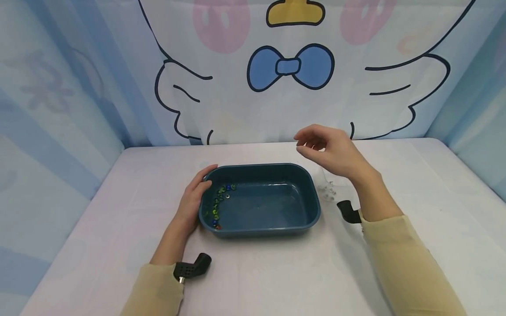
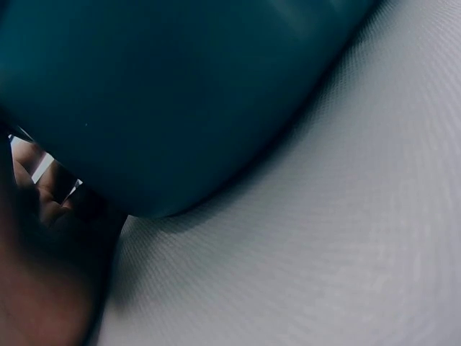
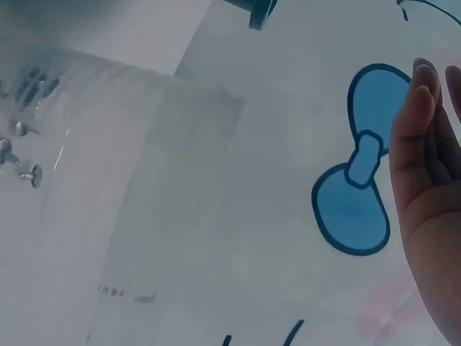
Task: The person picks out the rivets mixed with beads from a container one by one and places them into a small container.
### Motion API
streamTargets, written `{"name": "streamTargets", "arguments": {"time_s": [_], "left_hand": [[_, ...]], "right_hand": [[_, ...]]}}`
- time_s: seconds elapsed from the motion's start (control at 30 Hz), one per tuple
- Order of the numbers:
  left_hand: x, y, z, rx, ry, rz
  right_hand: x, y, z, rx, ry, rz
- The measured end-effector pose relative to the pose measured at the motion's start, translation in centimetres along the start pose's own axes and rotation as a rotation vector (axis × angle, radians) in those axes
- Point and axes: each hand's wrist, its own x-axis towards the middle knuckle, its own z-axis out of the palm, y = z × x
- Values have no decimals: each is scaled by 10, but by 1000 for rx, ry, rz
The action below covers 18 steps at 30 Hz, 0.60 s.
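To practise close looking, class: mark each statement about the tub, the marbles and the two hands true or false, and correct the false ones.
1. The left hand touches the tub. True.
2. The marbles lie at the tub's right end. False: they lie at its left end, near the left hand.
3. The right hand holds a marble. False: it hovers above the table, holding nothing visible.
4. The tub stands on the table. True.

No readable text, labels, brands or numbers anywhere in view.
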Motion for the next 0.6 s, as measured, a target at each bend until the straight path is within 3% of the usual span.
{"name": "streamTargets", "arguments": {"time_s": [0.6], "left_hand": [[0, -1, -1, -11, -1, -8]], "right_hand": [[33, -24, 15, 117, -79, -81]]}}
